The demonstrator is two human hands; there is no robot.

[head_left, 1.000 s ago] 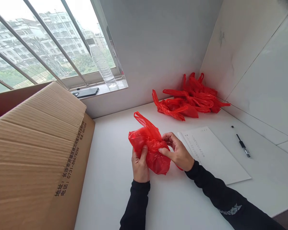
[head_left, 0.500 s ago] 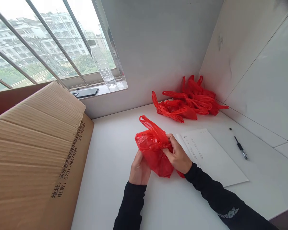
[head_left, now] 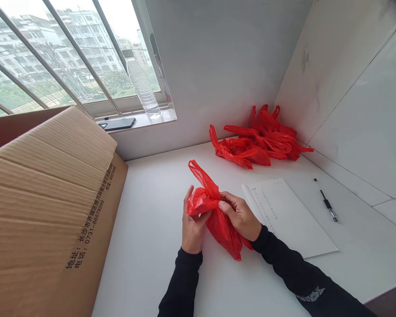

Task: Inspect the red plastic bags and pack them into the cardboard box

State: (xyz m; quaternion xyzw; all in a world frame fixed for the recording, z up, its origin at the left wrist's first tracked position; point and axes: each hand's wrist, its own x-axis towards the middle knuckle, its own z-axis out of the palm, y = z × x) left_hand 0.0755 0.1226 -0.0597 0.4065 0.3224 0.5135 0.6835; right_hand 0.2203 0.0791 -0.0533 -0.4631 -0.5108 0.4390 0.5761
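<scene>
Between my two hands, over the white table, is a red plastic bag (head_left: 222, 233) with its loop handle pointing up and left. My right hand (head_left: 240, 215) pinches the gathered neck of the bag between thumb and fingers. My left hand (head_left: 193, 226) cups the left bulge of the bag from below and the side, its fingers partly behind the plastic. What the bag contains is hidden. To the right of my right hand lies a sheet of paper (head_left: 295, 220) with handwritten lines.
More red plastic bags (head_left: 260, 141) lie heaped in the far corner. A large cardboard box (head_left: 49, 211) stands at the left. A pen (head_left: 329, 205) and its small black cap (head_left: 315, 179) lie at the right. On the windowsill are a water bottle (head_left: 143, 88) and a phone (head_left: 119, 124).
The bag has turned and its lower part hangs further down to the right. My left hand has come up around its left side; my right hand keeps hold of the neck.
</scene>
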